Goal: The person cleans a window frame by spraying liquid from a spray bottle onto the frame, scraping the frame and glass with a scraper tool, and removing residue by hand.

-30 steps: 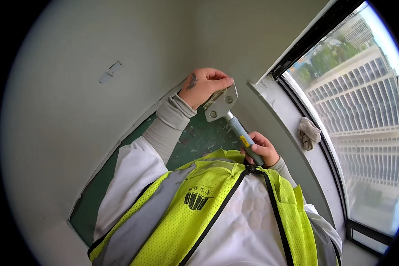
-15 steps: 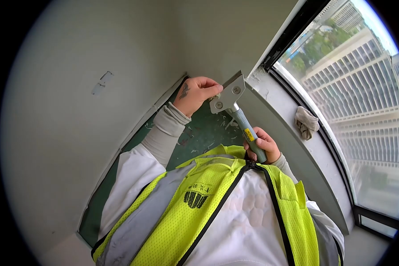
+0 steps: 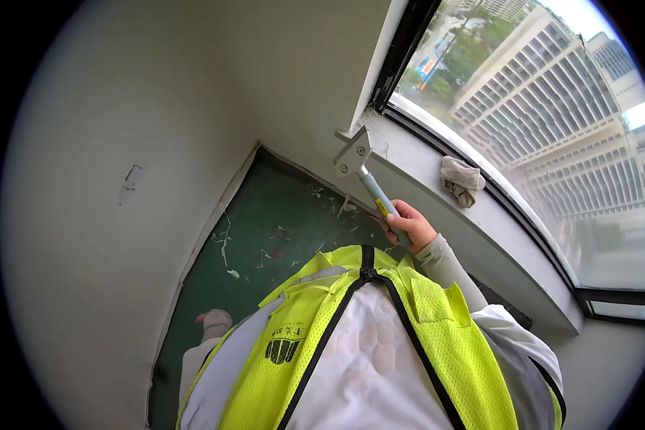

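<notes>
My right hand (image 3: 408,224) is closed around the grey handle of a scraper (image 3: 381,193). The scraper is tilted, its wide metal head with two screws pointing up and away, close to the front edge of the window ledge (image 3: 394,143). I cannot tell whether the head touches the ledge. At the lower left, only a small part of my left hand (image 3: 203,317) shows beyond its cuff, low over the green floor (image 3: 265,236). Its fingers are mostly hidden.
A crumpled grey cloth (image 3: 462,180) lies on the ledge beside the window (image 3: 523,122). Pale shavings (image 3: 226,244) are scattered on the floor. The left wall (image 3: 86,236) has a small patch mark (image 3: 130,184).
My left hand has left the scraper's blade and dropped to the lower left. My right hand still holds the scraper, now nearer the ledge. The view has shifted.
</notes>
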The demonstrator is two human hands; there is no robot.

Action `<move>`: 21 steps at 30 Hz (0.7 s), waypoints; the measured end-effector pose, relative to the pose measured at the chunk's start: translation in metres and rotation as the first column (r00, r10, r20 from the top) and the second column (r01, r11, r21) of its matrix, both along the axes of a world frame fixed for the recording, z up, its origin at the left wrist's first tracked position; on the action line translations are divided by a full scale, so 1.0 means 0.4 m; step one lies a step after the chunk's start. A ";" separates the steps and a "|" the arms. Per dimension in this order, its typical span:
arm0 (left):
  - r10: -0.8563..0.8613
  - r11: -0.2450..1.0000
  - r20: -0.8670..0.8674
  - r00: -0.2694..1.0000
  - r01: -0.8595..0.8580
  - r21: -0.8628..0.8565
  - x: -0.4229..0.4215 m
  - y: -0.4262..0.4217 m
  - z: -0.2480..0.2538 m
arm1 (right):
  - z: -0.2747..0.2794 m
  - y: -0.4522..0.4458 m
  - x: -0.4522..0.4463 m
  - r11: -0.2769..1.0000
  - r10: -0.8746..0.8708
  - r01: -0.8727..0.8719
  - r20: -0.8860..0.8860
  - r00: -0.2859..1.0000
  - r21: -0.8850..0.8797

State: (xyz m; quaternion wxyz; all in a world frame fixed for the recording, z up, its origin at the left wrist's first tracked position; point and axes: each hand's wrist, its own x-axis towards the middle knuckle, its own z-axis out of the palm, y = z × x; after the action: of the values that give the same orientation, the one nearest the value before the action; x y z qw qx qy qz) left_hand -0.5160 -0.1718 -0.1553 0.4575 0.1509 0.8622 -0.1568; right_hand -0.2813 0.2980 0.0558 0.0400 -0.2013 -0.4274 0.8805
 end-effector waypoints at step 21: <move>-0.112 0.649 0.358 0.927 -0.205 0.733 0.181 0.520 0.004 | 0.020 0.264 -0.061 0.775 -0.257 0.158 0.076 0.964 0.612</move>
State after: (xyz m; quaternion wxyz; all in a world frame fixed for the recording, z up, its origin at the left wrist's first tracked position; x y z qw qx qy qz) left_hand -0.4436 0.0360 -0.1538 0.5106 0.3327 0.7484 0.2618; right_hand -0.3055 0.4036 0.0639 0.1654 -0.2918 -0.6612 0.6711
